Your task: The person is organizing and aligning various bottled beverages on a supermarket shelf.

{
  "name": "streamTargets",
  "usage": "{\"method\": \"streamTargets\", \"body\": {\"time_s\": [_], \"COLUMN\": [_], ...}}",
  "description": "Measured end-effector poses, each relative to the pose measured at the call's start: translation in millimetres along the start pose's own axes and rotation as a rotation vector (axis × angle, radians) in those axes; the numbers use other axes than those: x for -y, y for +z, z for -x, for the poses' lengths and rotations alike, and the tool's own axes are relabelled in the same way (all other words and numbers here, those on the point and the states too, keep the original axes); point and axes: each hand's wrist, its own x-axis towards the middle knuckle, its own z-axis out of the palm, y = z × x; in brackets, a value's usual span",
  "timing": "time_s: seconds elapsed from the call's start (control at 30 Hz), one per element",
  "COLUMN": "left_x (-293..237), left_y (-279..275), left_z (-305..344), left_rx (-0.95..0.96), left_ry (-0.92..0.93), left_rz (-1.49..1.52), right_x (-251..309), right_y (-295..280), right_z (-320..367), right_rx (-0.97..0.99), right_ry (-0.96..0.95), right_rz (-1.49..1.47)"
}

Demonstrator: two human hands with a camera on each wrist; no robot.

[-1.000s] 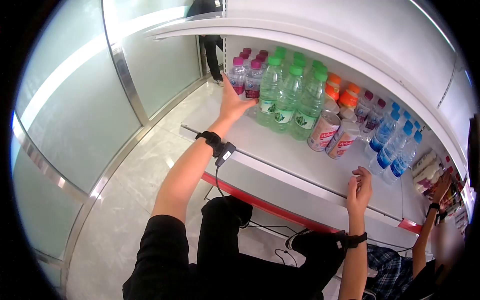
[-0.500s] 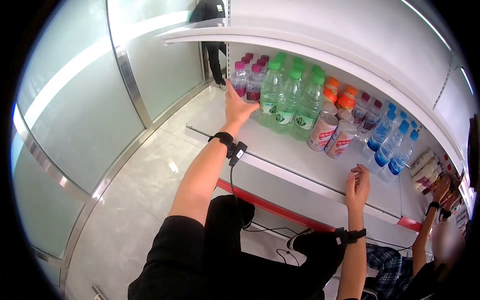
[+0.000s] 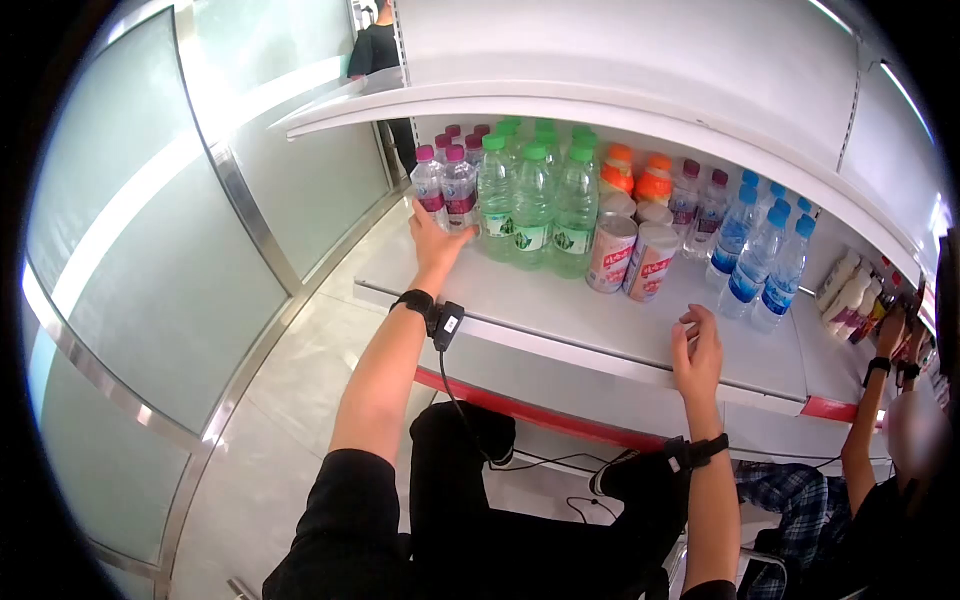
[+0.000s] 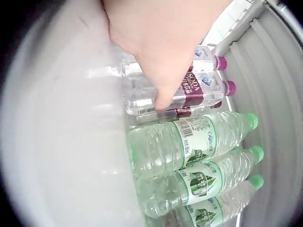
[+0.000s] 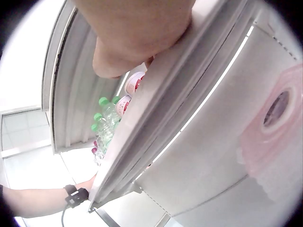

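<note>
My left hand [image 3: 436, 245] is at the left end of the shelf, thumb and fingers spread in front of the soda-water bottles [image 3: 459, 190] with magenta caps. In the left wrist view its thumb rests against the lower side of one such bottle [image 4: 203, 87]. Green-capped bottles [image 3: 530, 215] stand just right of the thumb. My right hand [image 3: 700, 352] lies near the shelf's front edge with loosely bent fingers, holding nothing; its palm is hidden. Two pink-and-white cans [image 3: 610, 255] stand behind and left of it, and blue-capped water bottles [image 3: 765, 262] behind and right.
An upper shelf [image 3: 600, 105] overhangs the bottles. Orange-capped bottles [image 3: 654, 178] stand behind the cans. At the right, another person's arms [image 3: 868, 400] reach to a neighbouring shelf. Glass panels [image 3: 130, 220] line the left side. A cable [image 3: 455, 395] hangs from my left wrist.
The head view has shifted, so the shelf sits further left and more level. My left hand stays at the magenta-capped bottles, and my right hand remains by the shelf edge.
</note>
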Motion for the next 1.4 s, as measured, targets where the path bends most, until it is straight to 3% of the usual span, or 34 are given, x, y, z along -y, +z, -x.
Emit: {"method": "streamTargets", "body": {"time_s": [0.17, 0.23, 0.43, 0.57, 0.7, 0.77, 0.9, 0.97, 1.03, 1.1, 1.23, 1.3, 1.4], "left_x": [-13, -22, -18, -19, 16, 23, 26, 25, 28, 15, 12, 15, 20], "left_y": [0, 6, 20, 10, 0, -8, -4, -2, 4, -3, -3, -2, 1], "left_z": [0, -2, -6, -10, -12, -1, 0, 1, 5, 15, 18, 16, 14], "left_rx": [0.041, -0.011, -0.121, -0.049, 0.148, 0.237, 0.223, 0.184, 0.119, -0.185, -0.052, 0.204, 0.163], "left_ry": [-0.023, -0.117, -0.113, -0.144, -0.015, 0.163, 0.099, 0.070, 0.160, 0.320, 0.503, 0.577, 0.644], "left_rz": [-0.066, -0.072, -0.161, -0.128, -0.085, -0.010, -0.034, -0.092, -0.091, -0.456, -0.345, -0.257, -0.223], "right_x": [-4, -3, -2, -2, -3, -3, -4, -5, -5, -4, -2, -2, 0], "right_y": [0, 0, 1, -3, -1, -1, -2, -2, -2, -2, -4, -4, -5], "right_z": [0, 0, 1, -1, 0, -1, -2, 1, 0, -1, -1, -1, -2], "right_rx": [-0.007, -0.002, -0.018, -0.006, -0.016, -0.026, -0.021, -0.022, -0.023, -0.025, -0.016, -0.016, -0.005], "right_ry": [-0.025, -0.031, -0.027, -0.025, -0.032, -0.038, -0.039, -0.018, -0.036, -0.019, -0.041, -0.030, -0.014], "right_rz": [0.007, 0.013, 0.030, 0.052, 0.018, 0.026, 0.011, 0.025, 0.018, 0.022, 0.009, 0.015, 0.016]}}
